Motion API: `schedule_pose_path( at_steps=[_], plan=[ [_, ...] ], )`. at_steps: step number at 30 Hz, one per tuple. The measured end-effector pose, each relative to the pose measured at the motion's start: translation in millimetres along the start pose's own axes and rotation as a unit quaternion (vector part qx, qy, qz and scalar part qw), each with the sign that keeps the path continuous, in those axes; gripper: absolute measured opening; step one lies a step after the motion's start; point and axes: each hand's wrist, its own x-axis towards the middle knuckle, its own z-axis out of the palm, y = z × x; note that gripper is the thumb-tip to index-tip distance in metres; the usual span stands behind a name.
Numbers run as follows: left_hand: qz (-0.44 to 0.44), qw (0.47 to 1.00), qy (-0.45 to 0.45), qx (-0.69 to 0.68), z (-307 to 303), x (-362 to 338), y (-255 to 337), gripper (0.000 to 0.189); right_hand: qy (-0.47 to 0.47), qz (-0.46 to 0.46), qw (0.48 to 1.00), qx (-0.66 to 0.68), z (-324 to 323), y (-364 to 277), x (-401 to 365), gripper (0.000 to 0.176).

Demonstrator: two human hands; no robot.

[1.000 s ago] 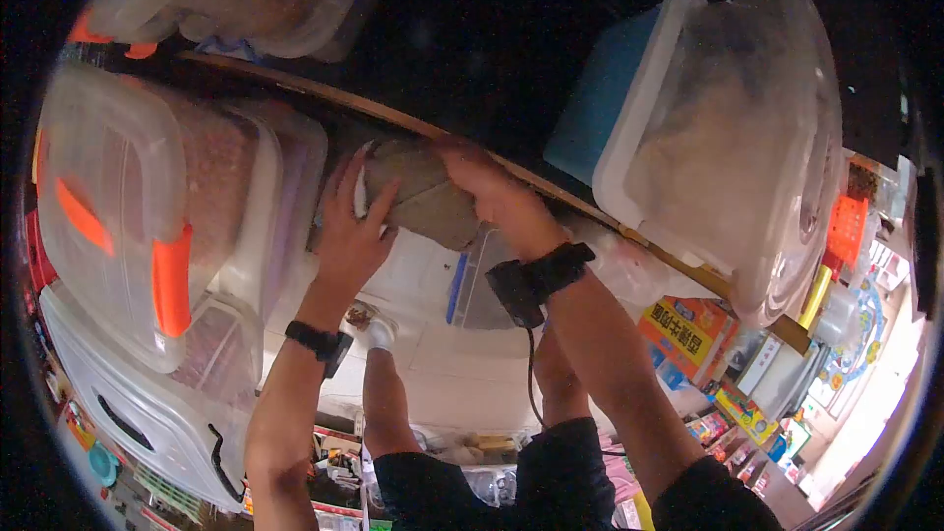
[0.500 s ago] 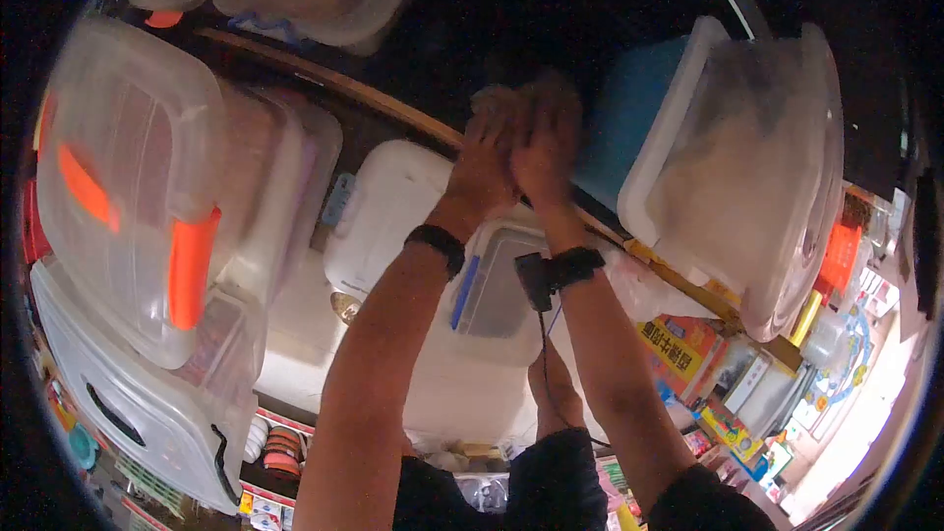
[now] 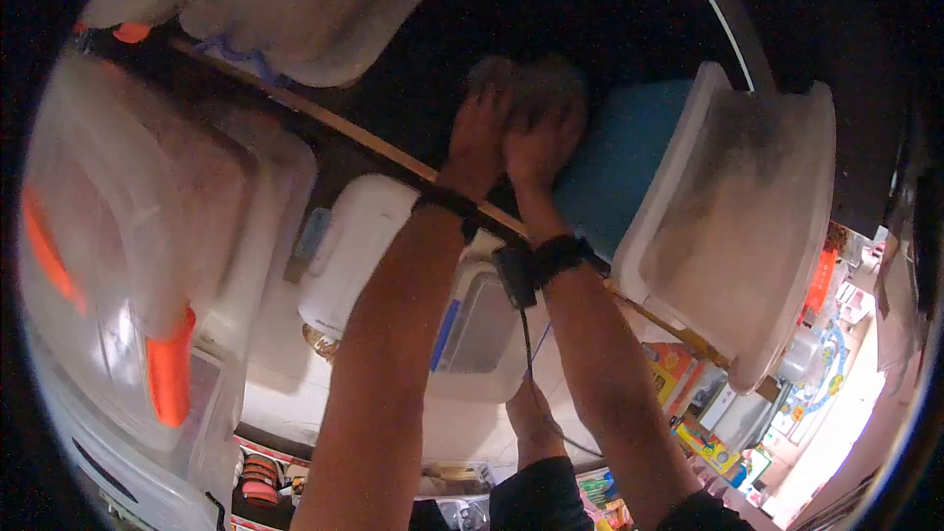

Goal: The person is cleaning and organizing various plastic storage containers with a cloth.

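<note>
Both arms reach past a wooden shelf edge (image 3: pixel 364 141) into a dark space. My left hand (image 3: pixel 479 133) and my right hand (image 3: pixel 543 143) lie side by side on a dim greyish-brown thing (image 3: pixel 541 88), which is too dark to name. The fingers of both hands point away and look bent against it; the dark hides their tips. Beside my right hand stands a blue bin (image 3: pixel 629 152). Black bands circle both wrists, and a small black device (image 3: pixel 514 277) with a cable hangs at the right wrist.
Clear plastic boxes (image 3: pixel 147 206) with orange latches fill the left side. A clear bin (image 3: pixel 737 216) stands at the right. Beneath the arms are a white-lidded box (image 3: pixel 359 246) and a container with a blue latch (image 3: pixel 482 320). Colourful packages (image 3: pixel 703 442) lie lower right.
Both hands have moved farther over the shelf edge into the dark space, with the greyish-brown thing under them. The view has shifted and tilted, so the boxes appear in different places.
</note>
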Motion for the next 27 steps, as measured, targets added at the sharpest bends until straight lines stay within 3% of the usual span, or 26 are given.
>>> schedule_pose_path(
  at_steps=[4, 6, 10, 12, 13, 15, 16, 18, 20, 21, 22, 23, 24, 25, 26, 27],
  plan=[
    [-0.011, 0.995, -0.007, -0.099, -45.8, 24.8, -2.9, 0.064, -0.007, -0.043, 0.999, 0.012, 24.8, 6.7, 26.5, 0.056],
    [-0.135, 0.919, -0.067, -0.365, -74.8, 22.3, 1.3, 0.057, -0.035, -0.053, 0.998, 0.024, 28.8, 7.1, 44.6, 0.056],
    [-0.152, 0.937, -0.086, -0.302, -32.9, 40.1, -4.5, 0.050, -0.118, -0.069, 0.989, 0.062, 34.4, 16.3, 109.2, 0.055],
    [-0.104, 0.945, 0.074, -0.300, -49.3, 64.0, -8.0, 0.044, -0.143, -0.063, 0.984, 0.087, 45.1, 14.3, 142.8, 0.054],
    [-0.102, 0.947, 0.074, -0.297, -31.4, 72.9, -19.1, 0.044, -0.155, -0.060, 0.981, 0.101, 50.1, 12.0, 157.2, 0.054],
    [0.028, 0.965, 0.231, -0.121, -1.6, 85.1, -39.8, 0.038, -0.177, -0.044, 0.975, 0.128, 62.2, 5.9, 181.7, 0.053],
    [0.031, 0.966, 0.230, -0.117, -14.4, 89.5, -42.5, 0.038, -0.188, -0.032, 0.971, 0.145, 67.9, 2.5, 191.7, 0.053],
    [-0.067, 0.979, 0.034, -0.190, -34.2, 98.3, -53.8, 0.037, -0.217, 0.002, 0.958, 0.188, 81.0, -6.6, 208.1, 0.052],
    [-0.079, 0.982, 0.061, -0.159, -42.1, 102.1, -59.3, 0.035, -0.237, 0.022, 0.946, 0.220, 93.5, -9.7, 210.0, 0.052],
    [-0.085, 0.984, 0.086, -0.133, -47.2, 102.5, -57.9, 0.033, -0.066, -0.170, 0.982, 0.044, 102.2, -7.2, 201.2, 0.051],
    [-0.089, 0.984, 0.082, -0.132, -52.5, 96.9, -57.5, 0.033, 0.108, -0.345, 0.923, -0.133, 109.8, -4.9, 193.3, 0.051],
    [-0.083, 0.992, 0.032, -0.086, -58.8, 87.2, -58.9, 0.032, 0.102, -0.345, 0.924, -0.130, 116.7, -5.1, 195.4, 0.051],
    [-0.074, 0.996, -0.017, -0.039, -68.5, 76.9, -59.6, 0.031, -0.051, -0.342, 0.938, -0.020, 107.7, -18.6, 206.4, 0.053],
    [-0.077, 0.996, -0.017, -0.036, -71.5, 63.1, -65.5, 0.031, -0.200, -0.329, 0.918, 0.092, 99.1, -34.8, 215.5, 0.056],
    [0.003, 0.997, 0.072, -0.026, -71.3, 46.3, -74.0, 0.032, -0.200, -0.330, 0.918, 0.096, 88.6, -52.4, 212.2, 0.056],
    [0.081, 0.984, 0.157, -0.016, -75.1, 30.2, -79.6, 0.033, -0.216, -0.241, 0.942, 0.093, 74.3, -72.1, 197.5, 0.058]
  ],
)
